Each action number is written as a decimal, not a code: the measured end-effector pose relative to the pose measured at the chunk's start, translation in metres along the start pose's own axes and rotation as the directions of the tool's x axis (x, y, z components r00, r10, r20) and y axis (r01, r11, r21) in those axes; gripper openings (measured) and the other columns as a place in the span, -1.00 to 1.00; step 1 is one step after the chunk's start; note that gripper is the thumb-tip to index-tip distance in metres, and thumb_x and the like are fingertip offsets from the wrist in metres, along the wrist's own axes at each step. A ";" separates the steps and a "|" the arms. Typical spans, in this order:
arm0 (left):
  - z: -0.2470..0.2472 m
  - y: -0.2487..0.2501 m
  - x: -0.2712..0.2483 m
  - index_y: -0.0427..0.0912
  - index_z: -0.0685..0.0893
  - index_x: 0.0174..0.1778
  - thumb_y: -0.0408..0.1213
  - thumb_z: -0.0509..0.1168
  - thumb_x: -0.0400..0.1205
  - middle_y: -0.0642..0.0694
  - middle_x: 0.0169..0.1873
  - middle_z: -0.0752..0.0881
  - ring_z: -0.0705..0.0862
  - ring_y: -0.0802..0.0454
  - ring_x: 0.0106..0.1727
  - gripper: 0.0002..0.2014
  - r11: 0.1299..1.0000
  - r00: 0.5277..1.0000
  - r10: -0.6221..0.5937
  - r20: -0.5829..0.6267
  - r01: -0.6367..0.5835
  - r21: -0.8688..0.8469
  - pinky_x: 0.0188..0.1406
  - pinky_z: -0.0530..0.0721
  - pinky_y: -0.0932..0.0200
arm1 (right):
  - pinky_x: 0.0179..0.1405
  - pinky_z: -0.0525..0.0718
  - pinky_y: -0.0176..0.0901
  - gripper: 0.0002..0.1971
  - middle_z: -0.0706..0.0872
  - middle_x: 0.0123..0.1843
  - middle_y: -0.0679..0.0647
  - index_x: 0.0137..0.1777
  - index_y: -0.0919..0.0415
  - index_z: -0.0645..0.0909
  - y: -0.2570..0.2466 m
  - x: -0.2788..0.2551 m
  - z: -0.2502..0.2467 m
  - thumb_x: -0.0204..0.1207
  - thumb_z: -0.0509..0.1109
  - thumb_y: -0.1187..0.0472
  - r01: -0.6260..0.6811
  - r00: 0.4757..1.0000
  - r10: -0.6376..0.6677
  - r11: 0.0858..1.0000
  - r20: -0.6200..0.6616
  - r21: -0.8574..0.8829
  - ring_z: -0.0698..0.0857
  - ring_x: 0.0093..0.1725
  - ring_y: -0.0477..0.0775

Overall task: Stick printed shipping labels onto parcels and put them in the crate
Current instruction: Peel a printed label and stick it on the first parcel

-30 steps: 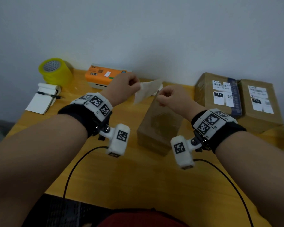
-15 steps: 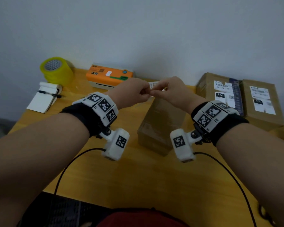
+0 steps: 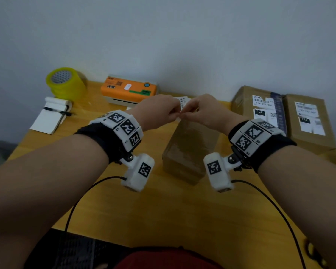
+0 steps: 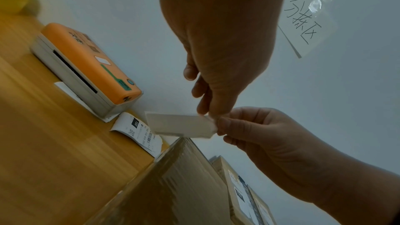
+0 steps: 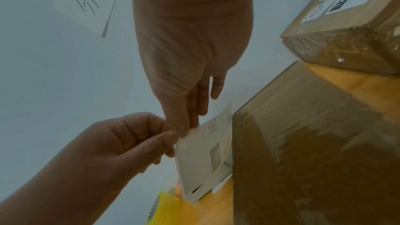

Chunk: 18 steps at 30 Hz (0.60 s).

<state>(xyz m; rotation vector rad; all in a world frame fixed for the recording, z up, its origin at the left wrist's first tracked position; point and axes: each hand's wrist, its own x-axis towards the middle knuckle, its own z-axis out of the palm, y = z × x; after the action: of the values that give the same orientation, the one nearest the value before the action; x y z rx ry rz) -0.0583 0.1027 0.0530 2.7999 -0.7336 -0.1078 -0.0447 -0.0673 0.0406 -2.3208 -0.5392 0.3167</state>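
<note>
A white shipping label hangs in the air over the plain brown parcel at the table's middle. My left hand and right hand meet at its near corner, and both pinch that corner between thumb and fingertips. From the left wrist, the label juts left from the pinch, blank side showing. From the right wrist, the label hangs beside the parcel, its print faintly visible. Another printed label lies on the table by the printer.
An orange label printer stands at the back by the wall. A yellow tape roll and a notepad with a pen are back left. Two labelled parcels sit back right. A handwritten note is taped to the wall.
A second ago my hands were apart, the left holding the label up. They have come together and now both pinch one corner of it.
</note>
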 end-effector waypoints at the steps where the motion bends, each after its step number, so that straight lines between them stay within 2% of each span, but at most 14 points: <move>1: 0.001 0.000 0.000 -0.19 0.65 0.08 -0.18 0.19 0.68 -0.09 -0.02 0.68 0.62 0.02 -0.07 -0.79 1.000 1.000 0.000 -0.014 0.000 0.012 -0.08 0.62 0.13 | -0.41 0.43 -0.61 -0.96 0.63 -0.36 -0.18 -0.13 0.15 0.74 0.001 0.000 0.001 0.50 0.47 0.21 -0.007 1.000 0.007 1.000 -0.008 0.004 0.57 -0.39 -0.26; 4: 0.004 -0.001 -0.001 -0.20 0.63 0.10 -0.20 0.16 0.70 -0.09 -0.01 0.66 0.57 0.05 -0.07 -0.79 0.998 0.991 -0.030 -0.131 0.023 -0.057 -0.12 0.49 0.23 | -0.31 0.52 -0.47 -0.93 0.68 -0.28 -0.06 -0.12 0.21 0.73 0.003 0.001 0.006 0.51 0.43 0.23 -0.046 0.994 0.050 0.998 -0.093 0.040 0.62 -0.28 -0.13; 6: 0.007 -0.004 -0.001 -0.21 0.58 0.06 -0.18 0.16 0.71 -0.05 -0.10 0.62 0.53 0.09 -0.17 -0.81 0.973 0.966 -0.145 -0.215 0.099 -0.209 -0.20 0.44 0.26 | -0.26 0.55 -0.41 -0.94 0.68 -0.25 -0.03 -0.12 0.18 0.70 0.006 0.001 0.010 0.52 0.42 0.21 -0.062 0.978 0.073 0.996 -0.194 0.065 0.62 -0.24 -0.11; 7: 0.008 -0.005 -0.002 -0.21 0.56 0.02 -0.14 0.17 0.70 -0.03 -0.17 0.61 0.53 0.10 -0.24 -0.80 0.947 0.953 -0.215 -0.215 0.150 -0.283 -0.28 0.44 0.25 | -0.24 0.56 -0.41 -0.95 0.67 -0.24 -0.05 -0.12 0.16 0.69 0.007 0.001 0.012 0.52 0.41 0.20 -0.062 0.965 0.081 0.995 -0.248 0.083 0.62 -0.24 -0.14; 9: 0.010 -0.007 -0.003 -0.24 0.60 -0.02 -0.06 0.16 0.70 -0.05 -0.25 0.64 0.58 0.08 -0.29 -0.71 0.893 0.948 -0.295 -0.122 0.228 -0.388 -0.32 0.53 0.21 | -0.25 0.55 -0.44 -0.96 0.65 -0.25 -0.08 -0.12 0.12 0.67 0.007 0.000 0.014 0.54 0.41 0.18 -0.052 0.942 0.092 0.990 -0.322 0.131 0.60 -0.25 -0.19; 11: 0.012 -0.006 -0.005 -0.28 0.66 0.00 -0.03 0.16 0.70 -0.12 -0.19 0.73 0.69 -0.01 -0.19 -0.65 0.829 0.954 -0.299 -0.039 0.239 -0.505 -0.18 0.67 0.11 | -0.24 0.59 -0.41 -0.95 0.66 -0.25 -0.06 -0.11 0.14 0.66 0.005 -0.001 0.017 0.54 0.41 0.18 -0.032 0.932 0.095 0.983 -0.350 0.182 0.60 -0.25 -0.17; 13: 0.012 -0.004 -0.005 -0.29 0.69 0.04 -0.06 0.21 0.67 -0.16 -0.12 0.76 0.72 -0.05 -0.08 -0.66 0.740 0.949 -0.313 -0.034 0.221 -0.636 -0.07 0.69 0.10 | -0.25 0.59 -0.38 -0.94 0.66 -0.27 -0.06 -0.11 0.15 0.67 0.001 -0.002 0.020 0.54 0.42 0.17 -0.005 0.929 0.088 0.974 -0.358 0.228 0.60 -0.27 -0.17; 14: 0.013 -0.003 -0.004 -0.30 0.70 0.04 -0.09 0.24 0.66 -0.16 -0.12 0.77 0.72 -0.04 -0.06 -0.68 0.693 0.944 -0.328 -0.039 0.212 -0.689 -0.07 0.69 0.13 | -0.26 0.57 -0.40 -0.92 0.66 -0.27 -0.07 -0.11 0.16 0.67 0.000 -0.002 0.021 0.54 0.43 0.16 0.006 0.930 0.085 0.970 -0.357 0.245 0.59 -0.28 -0.18; 16: 0.013 -0.002 -0.003 -0.28 0.70 0.05 -0.16 0.28 0.65 -0.09 -0.16 0.76 0.72 0.06 -0.10 -0.75 0.626 0.933 -0.357 -0.043 0.204 -0.753 -0.20 0.67 0.33 | -0.27 0.56 -0.43 -0.90 0.66 -0.27 -0.07 -0.09 0.16 0.68 -0.001 -0.002 0.022 0.54 0.43 0.14 0.015 0.937 0.083 0.961 -0.341 0.275 0.60 -0.28 -0.20; 18: 0.012 -0.001 -0.003 -0.26 0.70 0.03 -0.21 0.28 0.65 -0.01 -0.23 0.74 0.70 0.20 -0.19 -0.80 0.612 0.930 -0.364 -0.052 0.196 -0.767 -0.28 0.61 0.45 | -0.20 0.64 -0.32 -0.89 0.70 -0.24 -0.02 -0.08 0.16 0.69 -0.002 -0.002 0.022 0.53 0.44 0.13 0.019 0.941 0.096 0.942 -0.323 0.336 0.65 -0.23 -0.13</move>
<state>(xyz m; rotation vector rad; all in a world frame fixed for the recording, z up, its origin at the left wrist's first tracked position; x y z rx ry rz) -0.0615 0.1028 0.0415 2.0310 -0.1098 -0.1389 -0.0549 -0.0535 0.0266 -1.9948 -0.2452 0.0214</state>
